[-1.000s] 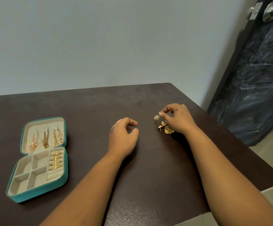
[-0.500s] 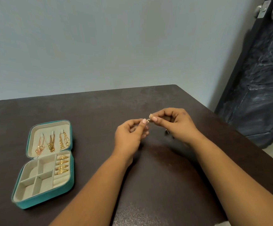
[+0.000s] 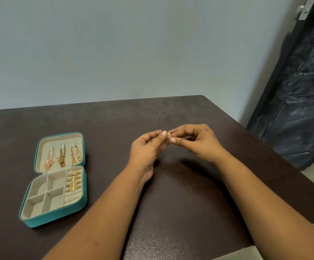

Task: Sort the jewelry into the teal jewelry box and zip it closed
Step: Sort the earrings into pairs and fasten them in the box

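Currently, both hands' fingers pinch a small gold beaded earring; next, carry it to the open teal zip jewelry box.

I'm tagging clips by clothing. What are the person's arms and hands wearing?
Nothing shows on either: both forearms are bare to the frame edge, with no sleeves, watch or bracelets. The left hand and right hand are gloveless, with short, pale nails and no rings on the fingers.
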